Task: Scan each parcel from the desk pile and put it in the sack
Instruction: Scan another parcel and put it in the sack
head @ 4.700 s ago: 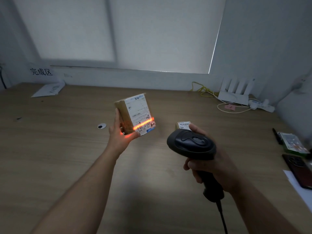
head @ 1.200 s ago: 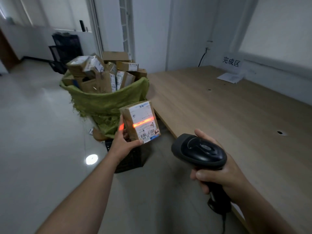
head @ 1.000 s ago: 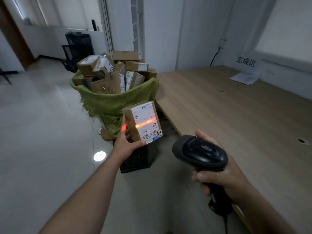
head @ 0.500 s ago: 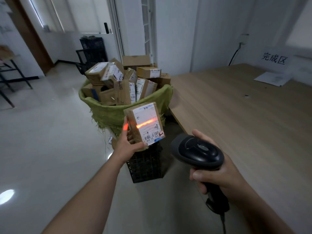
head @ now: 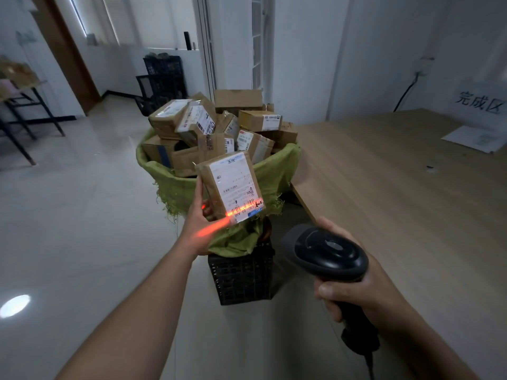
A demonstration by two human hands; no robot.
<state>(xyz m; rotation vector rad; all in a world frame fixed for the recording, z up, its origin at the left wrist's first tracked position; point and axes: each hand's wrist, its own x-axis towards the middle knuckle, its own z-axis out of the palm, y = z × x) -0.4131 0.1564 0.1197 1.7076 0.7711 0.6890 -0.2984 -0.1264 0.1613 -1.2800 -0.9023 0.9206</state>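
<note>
Head: left hand (head: 198, 224) grips parcel (head: 231, 185), right hand (head: 366, 293) scanner (head: 326, 253)

Pale, glossy floor (head: 82, 215), with a round glare spot (head: 15, 308) near its left edge. On it, a black mesh crate (head: 241, 278), upright, near the corner of the counter (head: 384, 215). At the back, against the white wall, stacked black crates (head: 162, 75). Far left, a dark-legged rack (head: 19, 119), blurred, near a brown door frame (head: 65, 56). At the counter's far right, a white paper sheet (head: 477, 139) lying flat. Above it, a wall sign (head: 478, 102) in dark characters; left of that, a black cable (head: 406, 97) hanging down the wall.
</note>
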